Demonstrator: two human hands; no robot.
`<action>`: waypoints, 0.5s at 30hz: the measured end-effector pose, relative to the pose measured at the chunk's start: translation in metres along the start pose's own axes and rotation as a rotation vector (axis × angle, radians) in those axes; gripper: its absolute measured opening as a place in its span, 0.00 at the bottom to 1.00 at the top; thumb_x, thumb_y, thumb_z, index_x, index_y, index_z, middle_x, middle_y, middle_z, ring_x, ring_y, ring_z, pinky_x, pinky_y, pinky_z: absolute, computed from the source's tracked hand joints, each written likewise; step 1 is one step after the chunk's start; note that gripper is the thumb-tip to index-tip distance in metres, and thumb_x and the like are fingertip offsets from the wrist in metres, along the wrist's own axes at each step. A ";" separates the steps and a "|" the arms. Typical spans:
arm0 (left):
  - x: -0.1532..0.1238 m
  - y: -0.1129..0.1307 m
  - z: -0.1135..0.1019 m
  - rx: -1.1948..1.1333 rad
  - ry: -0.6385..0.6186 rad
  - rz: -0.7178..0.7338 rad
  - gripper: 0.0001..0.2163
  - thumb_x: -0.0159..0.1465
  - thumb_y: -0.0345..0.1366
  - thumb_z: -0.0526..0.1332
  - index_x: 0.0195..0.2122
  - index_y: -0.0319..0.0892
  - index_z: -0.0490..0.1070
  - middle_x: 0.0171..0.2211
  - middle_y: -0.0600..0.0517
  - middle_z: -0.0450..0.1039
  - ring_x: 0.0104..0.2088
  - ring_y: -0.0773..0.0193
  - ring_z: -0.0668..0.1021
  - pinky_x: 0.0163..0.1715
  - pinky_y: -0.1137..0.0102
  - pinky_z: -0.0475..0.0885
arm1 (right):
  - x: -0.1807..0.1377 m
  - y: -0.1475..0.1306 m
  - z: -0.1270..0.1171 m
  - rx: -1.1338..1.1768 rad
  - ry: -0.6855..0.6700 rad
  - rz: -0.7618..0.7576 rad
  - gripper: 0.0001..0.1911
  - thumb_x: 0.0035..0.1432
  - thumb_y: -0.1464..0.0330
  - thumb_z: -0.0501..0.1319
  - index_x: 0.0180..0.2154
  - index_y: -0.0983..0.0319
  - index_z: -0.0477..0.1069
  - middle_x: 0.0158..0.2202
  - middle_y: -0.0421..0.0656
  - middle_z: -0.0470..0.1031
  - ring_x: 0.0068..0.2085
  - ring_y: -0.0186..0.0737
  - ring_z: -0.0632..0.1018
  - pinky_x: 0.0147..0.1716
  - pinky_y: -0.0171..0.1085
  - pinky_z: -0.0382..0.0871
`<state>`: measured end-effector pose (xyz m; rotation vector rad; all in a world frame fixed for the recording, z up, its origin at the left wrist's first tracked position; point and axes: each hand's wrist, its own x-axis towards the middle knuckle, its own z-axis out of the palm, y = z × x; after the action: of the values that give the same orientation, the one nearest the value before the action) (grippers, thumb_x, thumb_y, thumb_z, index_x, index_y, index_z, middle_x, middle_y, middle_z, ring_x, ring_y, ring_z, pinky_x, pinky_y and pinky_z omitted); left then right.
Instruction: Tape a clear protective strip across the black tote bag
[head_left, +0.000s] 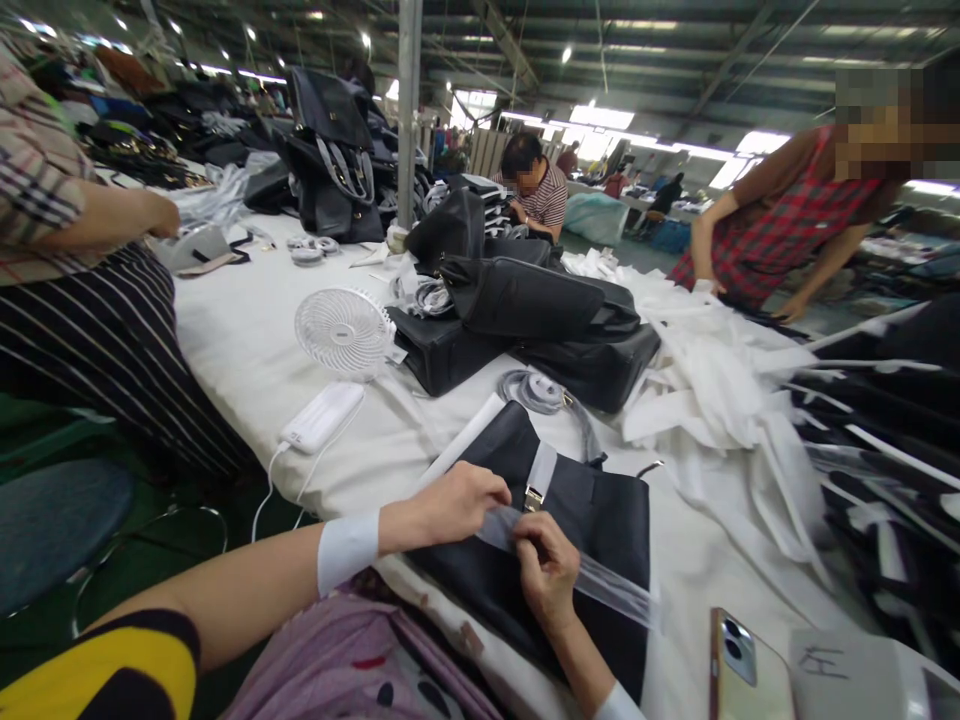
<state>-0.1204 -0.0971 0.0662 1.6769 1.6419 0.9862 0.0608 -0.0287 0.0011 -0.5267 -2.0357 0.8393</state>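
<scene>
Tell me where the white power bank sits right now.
In the head view, the white power bank lies on the white table left of centre, just below the small white fan and beyond the left hand.

A fan [343, 331] stands behind a power bank [322, 416], apparently left of piled bags [525, 330].

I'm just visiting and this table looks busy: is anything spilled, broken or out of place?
Nothing looks spilled or broken. The white fabric pieces lie in a loose, untidy heap, and a phone sits near the table's near edge.
</scene>
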 end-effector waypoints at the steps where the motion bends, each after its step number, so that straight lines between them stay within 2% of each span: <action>1: 0.002 -0.003 -0.001 0.127 -0.006 0.075 0.15 0.57 0.23 0.52 0.39 0.41 0.74 0.36 0.49 0.75 0.38 0.62 0.75 0.41 0.70 0.68 | 0.000 0.000 0.000 -0.019 0.015 -0.019 0.08 0.56 0.74 0.53 0.27 0.59 0.67 0.27 0.41 0.68 0.30 0.39 0.72 0.31 0.38 0.67; 4: 0.006 -0.021 -0.004 0.343 0.012 0.095 0.17 0.58 0.21 0.50 0.42 0.41 0.72 0.37 0.48 0.73 0.39 0.61 0.74 0.42 0.68 0.68 | 0.002 -0.001 0.001 -0.078 0.034 -0.032 0.07 0.57 0.73 0.54 0.28 0.59 0.68 0.28 0.41 0.69 0.31 0.40 0.73 0.32 0.38 0.67; 7: 0.009 -0.041 -0.003 0.348 0.035 0.053 0.11 0.64 0.27 0.50 0.41 0.41 0.71 0.36 0.49 0.72 0.38 0.62 0.74 0.41 0.68 0.69 | 0.008 -0.002 0.002 -0.112 0.005 -0.004 0.07 0.58 0.71 0.54 0.28 0.60 0.68 0.28 0.41 0.70 0.31 0.39 0.73 0.33 0.38 0.67; 12: 0.012 -0.052 -0.003 0.306 0.043 0.067 0.08 0.66 0.32 0.52 0.40 0.42 0.69 0.36 0.50 0.72 0.39 0.62 0.74 0.42 0.70 0.68 | 0.027 0.003 -0.001 -0.251 -0.136 0.123 0.14 0.62 0.61 0.55 0.27 0.60 0.70 0.27 0.42 0.73 0.28 0.39 0.74 0.30 0.36 0.65; 15: 0.014 -0.054 -0.006 0.279 0.046 0.084 0.07 0.65 0.32 0.53 0.39 0.43 0.70 0.35 0.50 0.72 0.38 0.63 0.74 0.41 0.70 0.69 | 0.045 0.007 0.004 -0.340 -0.299 0.168 0.18 0.62 0.56 0.54 0.25 0.59 0.69 0.22 0.40 0.72 0.23 0.38 0.72 0.25 0.36 0.62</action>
<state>-0.1561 -0.0805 0.0264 1.9319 1.8201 0.8722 0.0333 0.0025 0.0189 -0.8092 -2.4562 0.7036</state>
